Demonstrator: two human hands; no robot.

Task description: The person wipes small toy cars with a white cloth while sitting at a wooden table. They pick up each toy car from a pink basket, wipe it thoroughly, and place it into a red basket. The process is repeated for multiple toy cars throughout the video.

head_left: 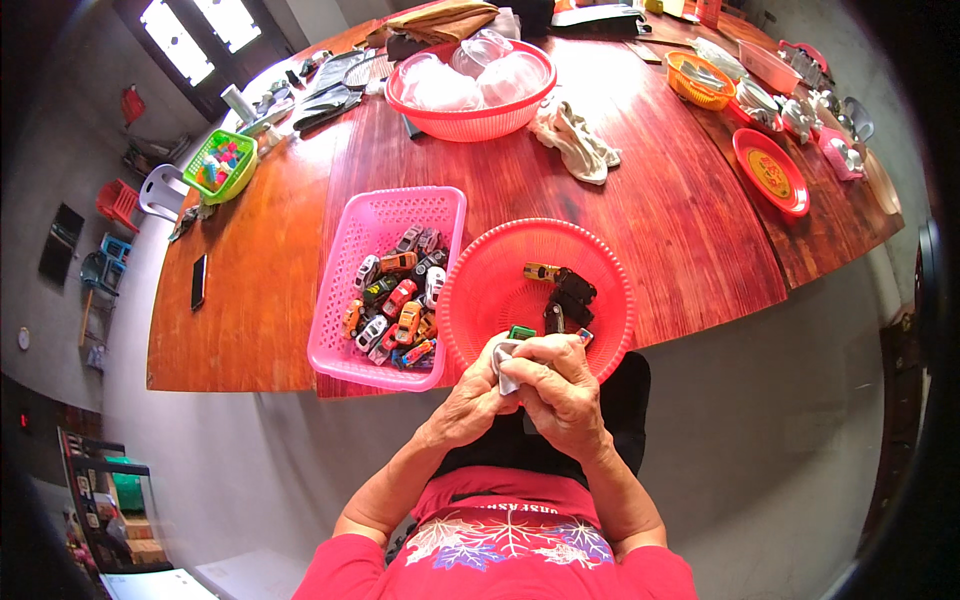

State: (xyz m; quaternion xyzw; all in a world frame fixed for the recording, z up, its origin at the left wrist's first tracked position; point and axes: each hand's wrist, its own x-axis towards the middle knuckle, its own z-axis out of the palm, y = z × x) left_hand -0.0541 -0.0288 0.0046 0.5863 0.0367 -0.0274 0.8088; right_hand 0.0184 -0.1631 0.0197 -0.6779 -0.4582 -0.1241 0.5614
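Note:
My left hand (472,402) and my right hand (563,392) meet at the near rim of a round red plastic basket (470,300). Both are closed, fingers bent around a small pale grey cloth (507,368) pinched between them. Whatever the cloth may wrap is hidden by my fingers. Just beyond my fingertips shows a green toy car (520,333); I cannot tell whether it is held or lies in the basket. Farther inside sit a gold toy car (542,271) and black toy vehicles (572,295). To the left, a pink rectangular basket (336,290) contains many toy cars (400,295).
Across the wooden table stand a red basket of clear plastic containers (470,125) and a crumpled cream cloth (578,140). A green basket (232,180) and a phone (198,282) are at left. A red plate (795,195) and orange basket (700,92) are at right.

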